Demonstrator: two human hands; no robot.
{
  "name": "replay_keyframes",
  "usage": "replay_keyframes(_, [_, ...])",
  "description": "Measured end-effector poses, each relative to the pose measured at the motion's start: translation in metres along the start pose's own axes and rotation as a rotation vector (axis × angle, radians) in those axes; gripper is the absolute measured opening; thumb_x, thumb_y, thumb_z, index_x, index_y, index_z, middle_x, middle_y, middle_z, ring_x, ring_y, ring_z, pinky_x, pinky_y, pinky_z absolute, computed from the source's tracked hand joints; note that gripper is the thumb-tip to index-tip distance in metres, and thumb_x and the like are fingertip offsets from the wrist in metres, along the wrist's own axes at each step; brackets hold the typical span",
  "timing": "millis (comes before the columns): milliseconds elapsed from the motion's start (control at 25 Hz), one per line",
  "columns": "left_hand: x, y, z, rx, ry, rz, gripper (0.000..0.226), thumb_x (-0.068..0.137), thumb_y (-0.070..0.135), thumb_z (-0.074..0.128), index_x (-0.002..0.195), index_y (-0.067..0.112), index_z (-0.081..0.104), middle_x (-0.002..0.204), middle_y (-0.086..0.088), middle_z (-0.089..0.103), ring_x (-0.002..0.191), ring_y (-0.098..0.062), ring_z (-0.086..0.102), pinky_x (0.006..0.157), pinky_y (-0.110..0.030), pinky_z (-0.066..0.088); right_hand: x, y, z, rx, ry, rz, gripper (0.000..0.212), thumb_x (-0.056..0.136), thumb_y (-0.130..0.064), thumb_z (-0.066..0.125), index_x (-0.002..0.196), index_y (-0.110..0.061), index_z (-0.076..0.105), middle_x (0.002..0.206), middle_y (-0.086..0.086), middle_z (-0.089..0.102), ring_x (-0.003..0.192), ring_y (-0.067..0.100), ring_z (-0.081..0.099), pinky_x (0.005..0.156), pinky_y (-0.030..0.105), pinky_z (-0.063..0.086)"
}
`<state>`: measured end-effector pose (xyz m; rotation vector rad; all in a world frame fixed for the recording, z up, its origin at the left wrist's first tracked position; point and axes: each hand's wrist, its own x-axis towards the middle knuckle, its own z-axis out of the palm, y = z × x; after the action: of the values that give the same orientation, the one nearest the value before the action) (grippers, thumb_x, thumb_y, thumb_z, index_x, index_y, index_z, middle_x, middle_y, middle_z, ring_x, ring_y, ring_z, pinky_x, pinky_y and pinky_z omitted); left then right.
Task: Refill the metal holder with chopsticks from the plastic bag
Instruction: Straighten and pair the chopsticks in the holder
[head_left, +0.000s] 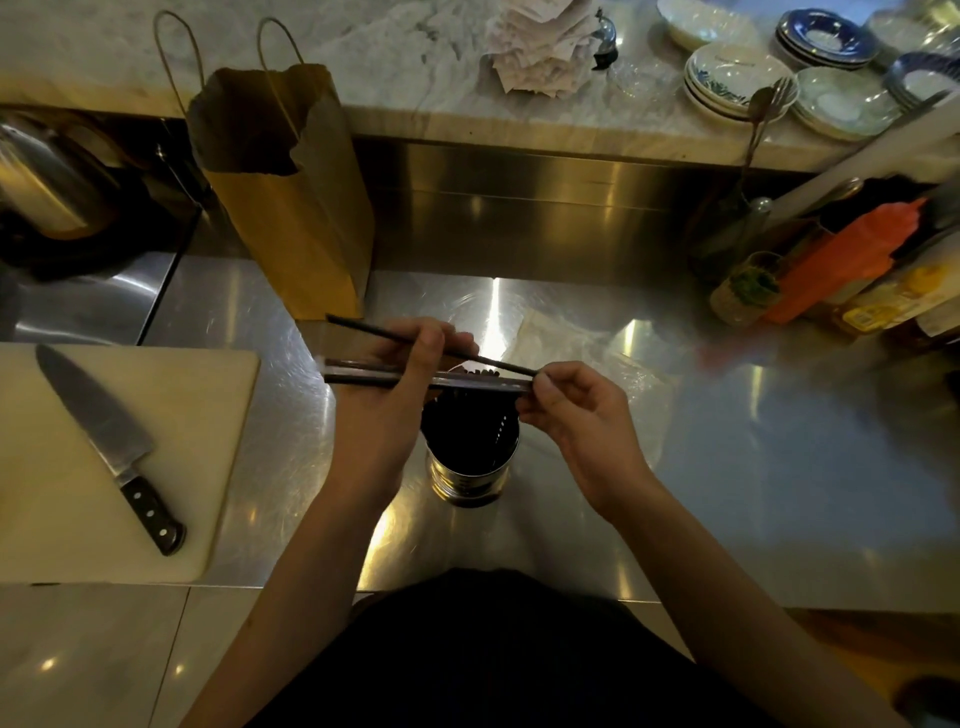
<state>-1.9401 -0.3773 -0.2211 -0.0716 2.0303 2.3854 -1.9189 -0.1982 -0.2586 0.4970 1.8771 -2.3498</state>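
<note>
The metal holder (467, 478) stands upright on the steel table (779, 441) at the centre of the view, directly in front of the person. A bundle of dark chopsticks (363, 373) is held level just above its mouth, running from 9 o'clock to 3 o'clock. The bundle is gripped near its middle by the left hand (410, 379), whose fingers are curled round it. One loose chopstick (374, 332) is caught in the same grip and slants away toward 10 o'clock. The 3 o'clock end of the bundle is pinched by the fingers (545, 387) of the right hand (582, 410), apparently so that the ends can be evened up.

The plastic bag (556, 332), clear and crumpled, lies on the table at about 1 o'clock from the holder, just beyond the hands. Whether any chopsticks are left in it cannot be told. A few dark tips are glimpsed at the far rim of the holder, behind the bundle, so some chopsticks are judged to be in place already. The inside is mostly dark and looks far from full.

The task is judged to be partway through. A handful has been taken from the bag, but it is not yet in the holder. The bundle must be tipped upright and lowered in, and further handfuls may be needed.

A brown paper bag (296, 208) stands at 11 o'clock, and a knife (104, 431) lies on a cutting board (208, 415) at 9 o'clock.
</note>
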Motion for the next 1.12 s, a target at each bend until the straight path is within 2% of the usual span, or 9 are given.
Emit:
replay_keyframes(120, [0.001,0.003,-0.010,0.228,-0.069,0.026,0.033,0.093,0.035,0.051,0.092,0.007,0.068,0.091,-0.005,0.076,0.090,-0.019,0.073,0.088,-0.040,0.056,0.001,0.003,-0.003,-0.261,-0.080,-0.009,0.011,0.091,-0.005,0.061,0.100,-0.002,0.067,0.092,0.015,0.073,0.082,0.020,0.071,0.081,0.033,0.058])
replay_keyframes(240, [-0.001,0.007,-0.012,0.401,-0.168,0.031,0.033,0.093,0.035,0.051,0.090,0.011,0.073,0.089,0.005,0.075,0.088,-0.004,0.070,0.085,-0.022,0.054,0.004,0.002,-0.008,-0.531,0.017,-0.128,0.010,0.089,-0.012,0.066,0.095,-0.018,0.071,0.089,-0.003,0.074,0.084,0.008,0.070,0.081,0.026,0.056])
replay_keyframes(360, [-0.002,0.002,-0.012,0.545,-0.289,0.018,0.021,0.095,0.026,0.056,0.089,0.016,0.074,0.086,0.010,0.073,0.085,0.002,0.067,0.074,-0.007,0.047,0.008,0.000,-0.015,-0.553,0.086,-0.180,0.009,0.088,-0.016,0.067,0.094,-0.022,0.070,0.089,-0.007,0.072,0.084,0.008,0.069,0.081,0.030,0.057])
replay_keyframes(480, [-0.001,-0.016,-0.013,0.674,-0.385,0.011,0.012,0.092,0.026,0.062,0.091,0.023,0.073,0.085,0.011,0.072,0.084,0.003,0.065,0.071,-0.007,0.046,0.010,0.006,-0.020,-0.601,0.071,-0.168,0.010,0.089,-0.017,0.066,0.097,-0.021,0.069,0.089,-0.008,0.072,0.084,0.007,0.068,0.081,0.032,0.058])
replay_keyframes(600, [-0.001,-0.033,-0.012,0.666,-0.373,0.012,0.010,0.086,0.023,0.071,0.096,0.022,0.072,0.088,0.012,0.071,0.087,0.006,0.064,0.072,-0.004,0.044,0.008,0.012,-0.019,-0.620,0.046,-0.151,0.011,0.090,-0.018,0.066,0.100,-0.021,0.069,0.091,-0.010,0.071,0.086,0.003,0.067,0.080,0.026,0.056])
replay_keyframes(760, [0.000,-0.045,-0.009,0.683,-0.335,0.107,0.036,0.076,0.024,0.080,0.110,0.025,0.067,0.091,0.016,0.068,0.091,0.000,0.064,0.080,-0.006,0.046,0.007,0.017,-0.016,-0.643,0.016,-0.135,0.015,0.090,-0.018,0.066,0.104,-0.020,0.067,0.093,-0.010,0.070,0.086,0.002,0.066,0.075,0.016,0.051])
replay_keyframes(920, [0.002,-0.052,-0.008,0.830,-0.200,0.263,0.056,0.071,0.037,0.083,0.121,0.023,0.060,0.105,0.011,0.062,0.103,-0.011,0.057,0.090,-0.027,0.048,0.007,0.019,-0.010,-0.638,-0.013,-0.114,0.026,0.089,-0.019,0.067,0.114,-0.021,0.061,0.103,-0.007,0.067,0.092,0.003,0.064,0.071,0.013,0.050])
replay_keyframes(1000, [0.003,-0.059,-0.010,0.867,-0.122,0.248,0.077,0.065,0.045,0.085,0.130,0.023,0.051,0.121,0.004,0.059,0.113,-0.014,0.052,0.095,-0.026,0.042,0.009,0.021,-0.008,-0.639,-0.033,-0.109,0.035,0.089,-0.020,0.067,0.122,-0.022,0.056,0.110,-0.008,0.063,0.098,0.004,0.062,0.071,0.012,0.050])
replay_keyframes(1120, [0.004,-0.068,-0.012,0.868,-0.098,0.129,0.104,0.060,0.048,0.086,0.145,0.024,0.031,0.145,0.000,0.041,0.131,-0.013,0.037,0.101,-0.022,0.032,0.012,0.026,-0.007,-0.675,-0.084,-0.083,0.047,0.091,-0.024,0.064,0.135,-0.022,0.047,0.123,-0.004,0.058,0.107,0.009,0.058,0.081,0.017,0.049])
